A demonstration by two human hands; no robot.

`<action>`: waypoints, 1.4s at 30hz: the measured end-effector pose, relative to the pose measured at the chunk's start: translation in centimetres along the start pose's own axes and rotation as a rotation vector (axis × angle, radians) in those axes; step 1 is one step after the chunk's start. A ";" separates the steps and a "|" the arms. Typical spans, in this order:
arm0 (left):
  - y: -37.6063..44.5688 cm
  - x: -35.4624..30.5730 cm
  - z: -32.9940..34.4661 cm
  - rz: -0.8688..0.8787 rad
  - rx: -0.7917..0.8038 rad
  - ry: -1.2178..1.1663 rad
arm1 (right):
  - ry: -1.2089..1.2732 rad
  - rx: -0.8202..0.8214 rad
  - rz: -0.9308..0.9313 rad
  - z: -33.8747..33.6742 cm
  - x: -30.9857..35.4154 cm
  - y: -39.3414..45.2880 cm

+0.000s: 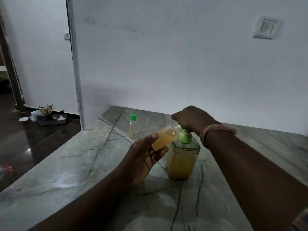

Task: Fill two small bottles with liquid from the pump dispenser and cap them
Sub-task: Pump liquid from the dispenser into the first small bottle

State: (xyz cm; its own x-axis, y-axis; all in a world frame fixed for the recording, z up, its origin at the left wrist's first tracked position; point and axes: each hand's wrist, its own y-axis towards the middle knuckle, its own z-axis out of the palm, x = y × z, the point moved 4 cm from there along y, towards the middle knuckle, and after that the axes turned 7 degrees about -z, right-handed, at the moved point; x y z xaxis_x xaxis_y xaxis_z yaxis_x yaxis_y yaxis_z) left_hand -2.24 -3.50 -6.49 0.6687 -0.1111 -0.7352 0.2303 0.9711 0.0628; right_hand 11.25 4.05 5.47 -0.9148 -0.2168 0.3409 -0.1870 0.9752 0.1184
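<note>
**Filling a little bottle at the pump, one hand each**

Using the pump dispenser (183, 157) as the landmark here, since it sits pretty much dead centre on the grey veined stone counter (70, 164). It's a clear square-ish jar, roughly two-thirds full of cloudy orange-yellow liquid, with a light green collar and pump on top.

Just to the left of the dispenser, the left hand (145, 157) has its thumb and fingers wrapped round a small uncapped bottle (164, 137). The bottle is tilted, its mouth pointing up and right toward the pump's nozzle, and it's already mostly full of the same orange stuff. Can't quite tell whether the mouth touches the nozzle, it's a bit blurry there.

Right on top of the dispenser, the right hand (191, 120) is curled down over the pump head, gripping it from above. There's a pinkish thread band (216, 132) on that wrist.

Behind the dispenser and a bit left, standing upright on the counter, is the second small bottle (132, 126), green cap on, looking nearly empty with just a bit of something at the bottom.

Further back is the pale wall with a switch plate (265, 27) up to the right. Way off to the left of the dispenser, on the dark floor, sits a tray (53, 120) of odds and ends.
</note>
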 end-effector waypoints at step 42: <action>-0.5 -0.1 0.3 -0.009 -0.014 0.001 | -0.138 0.040 -0.048 -0.6 1.0 -1.3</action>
State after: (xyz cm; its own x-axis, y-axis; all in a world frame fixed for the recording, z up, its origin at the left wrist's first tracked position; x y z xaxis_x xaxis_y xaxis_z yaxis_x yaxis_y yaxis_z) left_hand -2.18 -4.02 -6.25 0.6659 -0.1194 -0.7364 0.2265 0.9729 0.0471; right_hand 10.79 2.58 6.19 -0.9446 -0.2574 0.2036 -0.2429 0.9655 0.0935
